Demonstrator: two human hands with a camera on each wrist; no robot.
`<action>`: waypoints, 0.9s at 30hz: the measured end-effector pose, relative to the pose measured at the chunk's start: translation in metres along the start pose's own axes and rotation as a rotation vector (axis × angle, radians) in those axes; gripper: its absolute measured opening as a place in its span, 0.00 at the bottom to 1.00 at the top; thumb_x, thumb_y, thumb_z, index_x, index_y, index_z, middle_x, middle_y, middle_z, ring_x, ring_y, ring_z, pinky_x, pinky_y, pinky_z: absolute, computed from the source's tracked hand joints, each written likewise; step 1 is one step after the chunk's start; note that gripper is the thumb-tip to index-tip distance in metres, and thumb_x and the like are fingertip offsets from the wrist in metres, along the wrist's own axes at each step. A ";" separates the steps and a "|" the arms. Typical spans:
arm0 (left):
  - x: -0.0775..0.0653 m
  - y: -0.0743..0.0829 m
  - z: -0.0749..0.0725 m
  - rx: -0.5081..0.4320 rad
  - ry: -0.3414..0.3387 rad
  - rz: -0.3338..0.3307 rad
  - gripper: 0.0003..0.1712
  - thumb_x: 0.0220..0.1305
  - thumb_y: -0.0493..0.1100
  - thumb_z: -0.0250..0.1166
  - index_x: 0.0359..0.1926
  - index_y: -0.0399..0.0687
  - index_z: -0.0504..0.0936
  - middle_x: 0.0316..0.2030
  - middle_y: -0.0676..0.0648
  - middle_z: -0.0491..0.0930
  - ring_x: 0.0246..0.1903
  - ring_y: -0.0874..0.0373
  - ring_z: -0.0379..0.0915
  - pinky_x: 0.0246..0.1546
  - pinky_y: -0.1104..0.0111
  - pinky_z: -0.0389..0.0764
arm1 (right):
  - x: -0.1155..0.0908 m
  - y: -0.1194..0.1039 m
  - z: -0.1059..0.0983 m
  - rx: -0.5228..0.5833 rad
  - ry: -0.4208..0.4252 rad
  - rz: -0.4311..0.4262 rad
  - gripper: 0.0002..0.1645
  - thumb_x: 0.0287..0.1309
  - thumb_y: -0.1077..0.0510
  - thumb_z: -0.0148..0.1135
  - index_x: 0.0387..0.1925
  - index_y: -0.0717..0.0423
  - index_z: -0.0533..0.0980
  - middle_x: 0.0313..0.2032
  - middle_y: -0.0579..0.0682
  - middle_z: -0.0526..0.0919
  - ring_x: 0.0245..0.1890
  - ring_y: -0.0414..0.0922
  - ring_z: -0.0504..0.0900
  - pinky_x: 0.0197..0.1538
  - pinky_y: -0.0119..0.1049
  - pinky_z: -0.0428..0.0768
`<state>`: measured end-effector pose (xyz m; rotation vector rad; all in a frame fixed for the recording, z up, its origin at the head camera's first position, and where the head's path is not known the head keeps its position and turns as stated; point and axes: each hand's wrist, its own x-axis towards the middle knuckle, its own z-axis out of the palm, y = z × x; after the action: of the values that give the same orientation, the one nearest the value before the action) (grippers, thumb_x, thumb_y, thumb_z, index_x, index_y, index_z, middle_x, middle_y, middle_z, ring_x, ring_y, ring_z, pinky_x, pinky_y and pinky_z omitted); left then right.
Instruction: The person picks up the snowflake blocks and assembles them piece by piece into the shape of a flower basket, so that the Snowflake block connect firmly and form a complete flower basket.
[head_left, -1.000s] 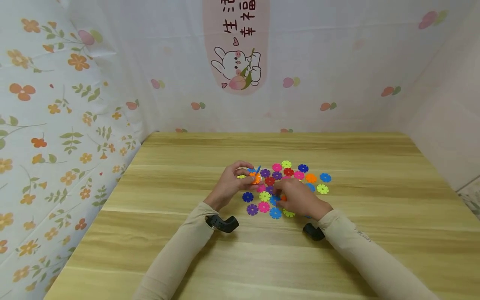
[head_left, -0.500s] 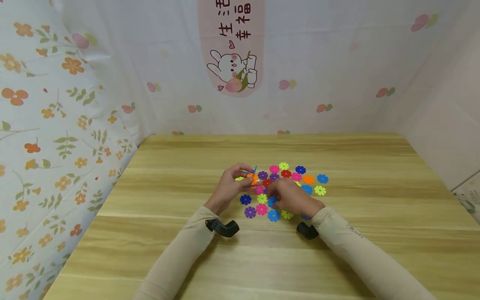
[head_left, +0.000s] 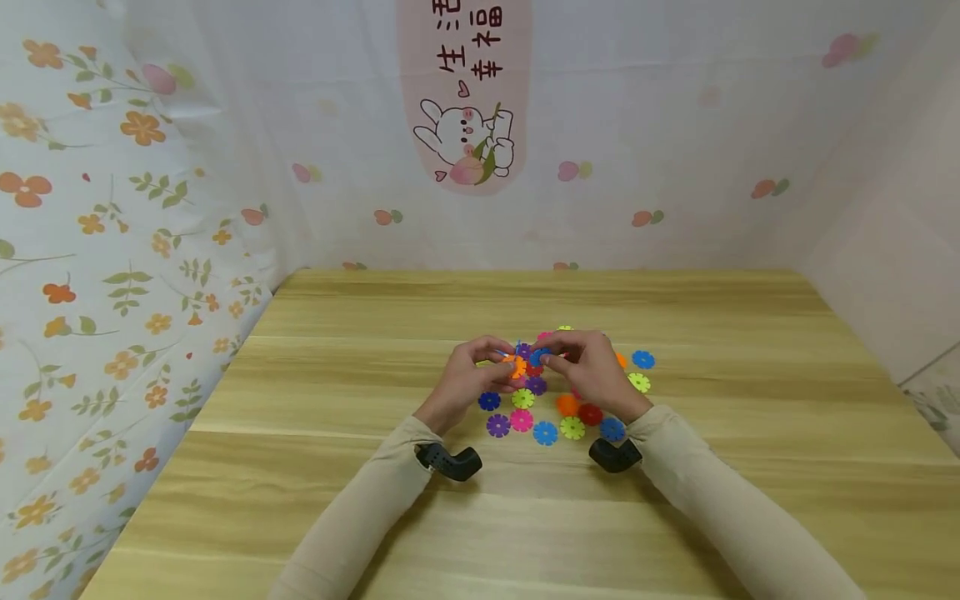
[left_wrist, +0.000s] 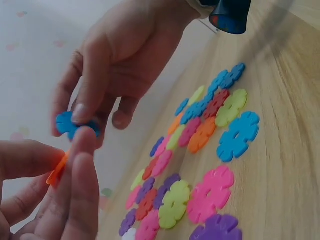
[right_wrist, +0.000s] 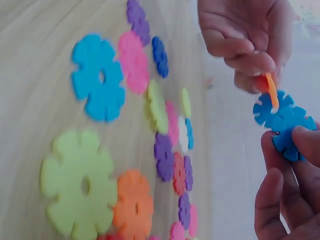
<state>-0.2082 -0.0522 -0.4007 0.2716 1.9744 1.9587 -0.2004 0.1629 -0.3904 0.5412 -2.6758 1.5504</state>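
Comparing with half a second ago, we find the right hand (head_left: 597, 371) raised from the loose discs (head_left: 522, 398) to just beside the left hand (head_left: 468, 377), its fingers pinching a blue disc (head_left: 537, 358) above the tabletop (head_left: 517, 533). The left hand still pinches an orange disc (head_left: 516, 367), a second blue disc (right_wrist: 285, 101) against it; we cannot tell whether they interlock. A red disc (head_left: 590, 414), hidden then, now shows.

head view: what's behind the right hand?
Partly showing past the right hand: a yellow-green disc and a pink disc at its upper edge, an orange disc at its right. Anything fully behind it is covered; can't tell.
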 end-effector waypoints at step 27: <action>-0.002 0.005 0.000 0.013 -0.054 -0.008 0.14 0.69 0.33 0.62 0.54 0.36 0.77 0.33 0.48 0.81 0.42 0.36 0.86 0.50 0.51 0.85 | 0.001 0.002 -0.003 0.160 0.010 0.015 0.09 0.65 0.64 0.64 0.45 0.60 0.85 0.41 0.60 0.87 0.34 0.57 0.84 0.39 0.43 0.87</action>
<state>-0.2067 -0.0528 -0.3955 0.3159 1.9521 1.9135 -0.2028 0.1656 -0.3906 0.5165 -2.5690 1.7766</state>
